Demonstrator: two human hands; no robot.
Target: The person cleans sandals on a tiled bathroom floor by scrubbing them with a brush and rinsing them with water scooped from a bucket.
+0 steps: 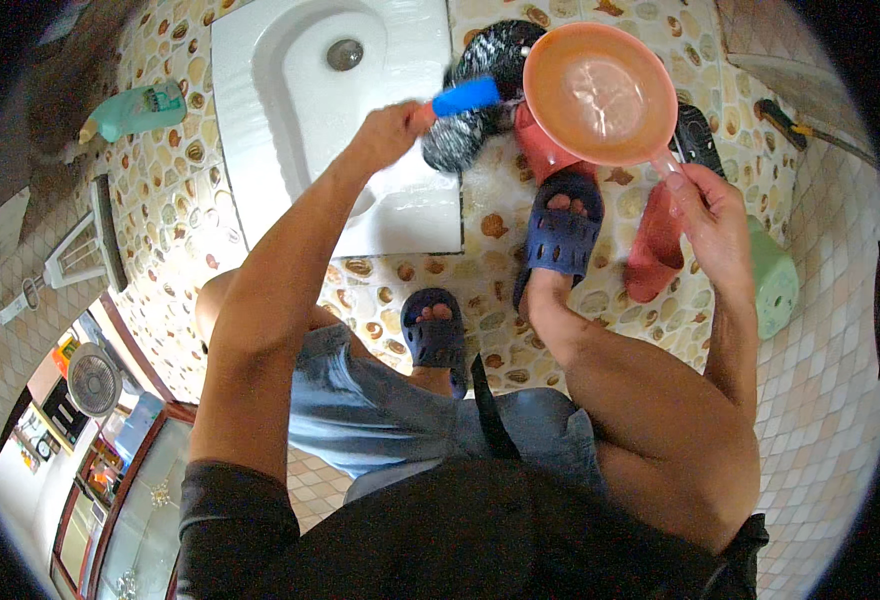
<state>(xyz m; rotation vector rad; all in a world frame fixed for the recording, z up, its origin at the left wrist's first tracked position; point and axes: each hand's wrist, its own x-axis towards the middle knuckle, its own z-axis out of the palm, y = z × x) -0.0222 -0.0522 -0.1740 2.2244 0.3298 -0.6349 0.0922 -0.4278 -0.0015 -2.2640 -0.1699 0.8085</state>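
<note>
My left hand (392, 135), closed, grips a blue brush (465, 97) above wet black footwear (456, 142) at the right edge of the squat toilet. A second black piece (495, 58) lies just beyond, streaked with white that looks like suds or water. My right hand (712, 215) is wrapped round the handle of a pinkish-orange water dipper (600, 95). Liquid glints inside its bowl. One red slipper (542, 145) is partly covered by the dipper, while another red slipper (655, 250) lies below my right hand. A black slipper (698, 138) shows behind the dipper's handle.
The white squat toilet (430, 215) is set into the pebble-patterned floor. A green bottle (140, 112) and a long-handled floor squeegee (100, 240) are at the left. By the right wall are a pale green plastic item (772, 280) and a dark-headed tool (780, 122). My feet wear navy slippers (563, 235).
</note>
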